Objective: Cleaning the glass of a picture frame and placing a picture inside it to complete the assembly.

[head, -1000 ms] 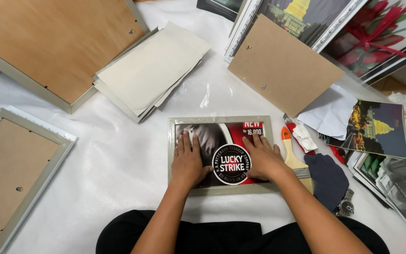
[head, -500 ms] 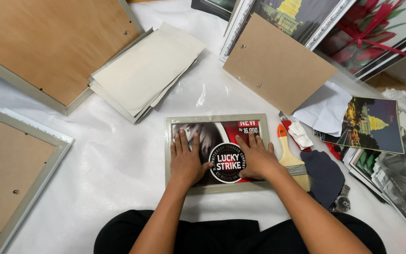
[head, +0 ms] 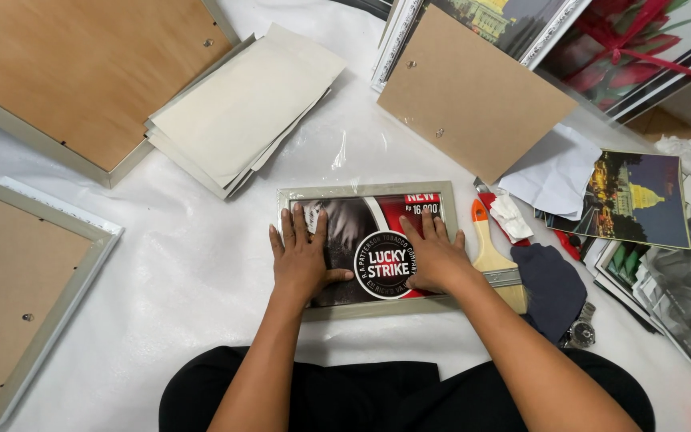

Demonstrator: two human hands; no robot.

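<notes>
Head view, near to far: left hand [head: 301, 260] and right hand [head: 435, 258] both lie flat, palms down, fingers spread, on a red-and-dark printed poster [head: 361, 244] seated in a small grey frame [head: 365, 307]; nothing gripped, just pressing; frame sits on the white sheet [head: 185, 264] dead centre, right in front of the person's lap.
Since a second ago: hands and poster hold the same pose, only the camera drifted slightly; reads as the print being held and smoothed into the frame, not yet backed.
3 o'clock, just beside the frame: paintbrush [head: 493, 256] with pale wooden handle, dark cloth [head: 553, 284] next to it; further at 3, a night-scene print [head: 637, 200].
9 o'clock: second frame [head: 29, 296], backing side up.
11 o'clock: stack of pale sheets [head: 241, 108]; beyond it a large frame back [head: 81, 72].
1 o'clock: loose brown backing board [head: 477, 96], well apart from the hands.
</notes>
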